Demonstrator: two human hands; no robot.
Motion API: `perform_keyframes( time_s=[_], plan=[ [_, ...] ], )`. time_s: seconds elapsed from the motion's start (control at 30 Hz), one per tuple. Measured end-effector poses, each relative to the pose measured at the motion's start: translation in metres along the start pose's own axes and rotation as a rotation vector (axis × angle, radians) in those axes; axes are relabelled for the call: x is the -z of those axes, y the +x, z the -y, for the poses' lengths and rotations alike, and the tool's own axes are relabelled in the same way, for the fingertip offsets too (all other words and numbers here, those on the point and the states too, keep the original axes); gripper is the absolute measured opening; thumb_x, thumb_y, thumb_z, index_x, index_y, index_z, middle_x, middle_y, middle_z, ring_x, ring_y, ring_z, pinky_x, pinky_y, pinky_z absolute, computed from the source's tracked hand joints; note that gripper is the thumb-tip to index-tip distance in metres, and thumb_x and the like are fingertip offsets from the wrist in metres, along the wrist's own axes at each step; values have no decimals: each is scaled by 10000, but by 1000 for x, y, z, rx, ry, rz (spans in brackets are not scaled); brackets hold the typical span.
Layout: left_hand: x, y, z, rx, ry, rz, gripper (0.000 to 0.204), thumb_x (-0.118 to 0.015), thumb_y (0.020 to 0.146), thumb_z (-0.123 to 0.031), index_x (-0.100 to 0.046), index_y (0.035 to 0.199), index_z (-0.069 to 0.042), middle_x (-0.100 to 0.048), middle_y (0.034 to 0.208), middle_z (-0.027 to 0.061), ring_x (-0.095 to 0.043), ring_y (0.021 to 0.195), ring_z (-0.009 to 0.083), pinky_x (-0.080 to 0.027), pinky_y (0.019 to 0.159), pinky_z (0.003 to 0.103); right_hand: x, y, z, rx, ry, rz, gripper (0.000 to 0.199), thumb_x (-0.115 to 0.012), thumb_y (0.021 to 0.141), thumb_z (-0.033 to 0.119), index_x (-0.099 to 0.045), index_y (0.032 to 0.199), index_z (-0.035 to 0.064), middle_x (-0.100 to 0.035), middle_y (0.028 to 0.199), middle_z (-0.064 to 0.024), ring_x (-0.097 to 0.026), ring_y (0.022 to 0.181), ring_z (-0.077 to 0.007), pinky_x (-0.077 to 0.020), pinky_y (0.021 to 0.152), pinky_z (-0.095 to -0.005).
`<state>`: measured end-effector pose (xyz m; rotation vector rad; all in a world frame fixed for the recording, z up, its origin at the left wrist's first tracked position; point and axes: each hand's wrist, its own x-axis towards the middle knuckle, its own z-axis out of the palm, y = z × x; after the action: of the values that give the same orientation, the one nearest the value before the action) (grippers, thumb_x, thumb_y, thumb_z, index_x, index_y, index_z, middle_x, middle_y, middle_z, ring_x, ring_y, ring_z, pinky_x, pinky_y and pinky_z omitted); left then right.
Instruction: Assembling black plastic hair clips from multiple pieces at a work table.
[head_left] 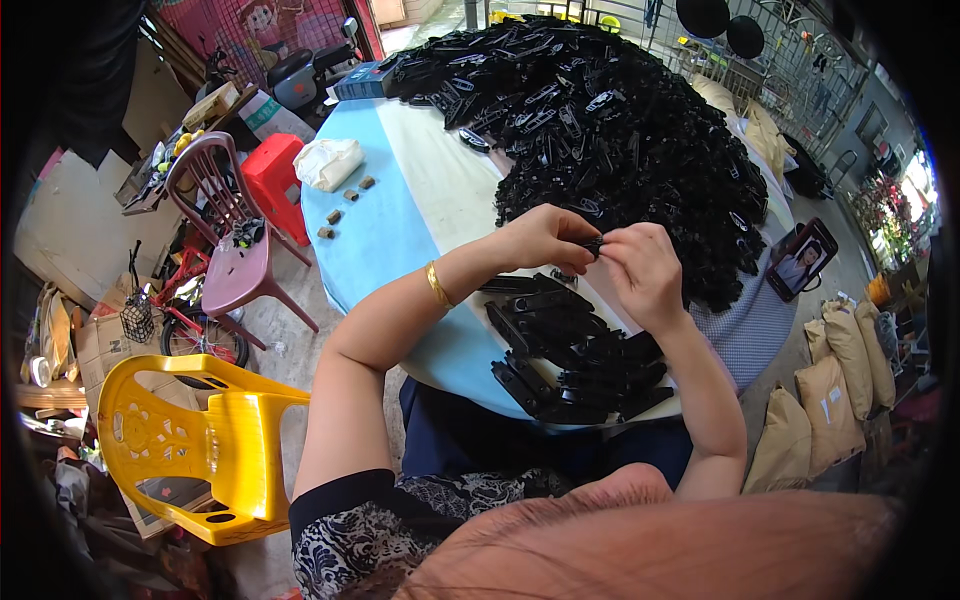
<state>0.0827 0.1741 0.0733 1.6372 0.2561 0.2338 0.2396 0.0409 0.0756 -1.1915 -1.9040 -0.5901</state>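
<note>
My left hand and my right hand meet above the table, fingertips pinched on a small black plastic piece. Most of that piece is hidden by the fingers, so its exact kind does not show. Beyond the hands spreads a large heap of small black plastic parts, some with shiny oval outlines. Close to my body, below the hands, lies a looser pile of long black plastic pieces. A gold bracelet circles my left wrist.
On the cloth-covered table are a blue box, a white plastic bag and several small brown blocks. A phone stands at the right edge. Around it are a yellow chair, a mauve chair, a red stool and sacks.
</note>
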Motion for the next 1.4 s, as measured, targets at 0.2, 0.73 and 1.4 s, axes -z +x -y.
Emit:
perform_keyframes(
  time_s=[0.2,0.73,1.4],
  plan=[
    [-12,-2,-1,-384,632,-207,310,-655,716,-100,-651,1018,-29,-646,794,167,-637,687,281,-498,648,331,-8,-15,-14,-670,521,201,371,-759,703,77,-637,1045,3,-681,784,-91,-631,643,-105,-502,603,-226],
    [22,4,-11,-300,593,-103,210,-685,820,-212,-672,856,-6,-632,694,49,-559,637,86,-452,565,258,-38,-19,-12,-487,342,545,155,-707,742,178,-697,866,86,-626,833,-62,-627,746,-245,-502,664,-315],
    [27,25,6,-302,619,-626,266,-688,745,-28,-519,951,-6,-636,882,116,-626,853,182,-484,758,289,-11,-16,-16,-813,731,-46,82,-668,801,3,-634,876,10,-638,752,-18,-570,659,-64,-475,607,-206]
  ],
)
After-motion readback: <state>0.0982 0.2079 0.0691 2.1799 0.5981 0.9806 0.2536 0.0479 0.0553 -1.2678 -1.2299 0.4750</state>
